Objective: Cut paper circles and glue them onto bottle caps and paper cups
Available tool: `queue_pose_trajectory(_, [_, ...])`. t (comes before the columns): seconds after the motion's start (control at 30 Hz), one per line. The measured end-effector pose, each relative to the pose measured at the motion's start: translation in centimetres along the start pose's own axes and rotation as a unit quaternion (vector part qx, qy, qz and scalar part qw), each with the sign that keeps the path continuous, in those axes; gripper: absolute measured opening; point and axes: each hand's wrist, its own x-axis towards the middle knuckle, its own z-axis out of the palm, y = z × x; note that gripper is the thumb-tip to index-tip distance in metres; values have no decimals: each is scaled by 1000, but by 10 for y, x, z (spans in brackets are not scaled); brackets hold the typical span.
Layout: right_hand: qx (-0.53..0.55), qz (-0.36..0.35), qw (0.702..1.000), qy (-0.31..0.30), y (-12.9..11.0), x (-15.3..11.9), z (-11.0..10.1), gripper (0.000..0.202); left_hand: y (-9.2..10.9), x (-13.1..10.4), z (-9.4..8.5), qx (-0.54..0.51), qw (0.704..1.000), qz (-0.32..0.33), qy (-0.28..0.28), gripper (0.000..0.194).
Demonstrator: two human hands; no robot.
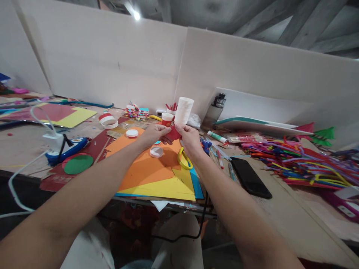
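Note:
Both my hands meet over the middle of the table around a small red piece (174, 133), which looks like paper. My left hand (156, 135) is closed on its left edge, and my right hand (190, 138) pinches it from the right. Just behind my hands rise a tall stack of white paper cups (184, 111) and a red cup with a white rim (167, 118). Beneath them lie orange sheets (148, 170) and yellow sheets (168, 188). Yellow-handled scissors (183, 160) rest below my right hand, their blades mostly hidden by it.
On the right are a black phone (250, 177), a heap of pipe cleaners (303, 160), a glue stick (217, 136) and a bottle (214, 111). A blue power strip (67, 149) with cables and a green disc (78, 164) lie left. A white panel (112, 59) stands behind.

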Motion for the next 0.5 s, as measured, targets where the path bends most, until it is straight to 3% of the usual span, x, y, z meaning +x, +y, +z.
queue_pose_trajectory(0.13, [-49,-3,999,10,0,-2,2,42,0,0,1,2,1000,0,14,50])
queue_pose_trajectory(0.3, [-95,-32,994,-37,-3,-7,4,47,1,0,-3,-4,997,22,73,41])
queue_pose_trajectory(0.5, [-159,-93,983,-13,-9,-13,6,30,0,0,-5,-20,992,66,103,39])
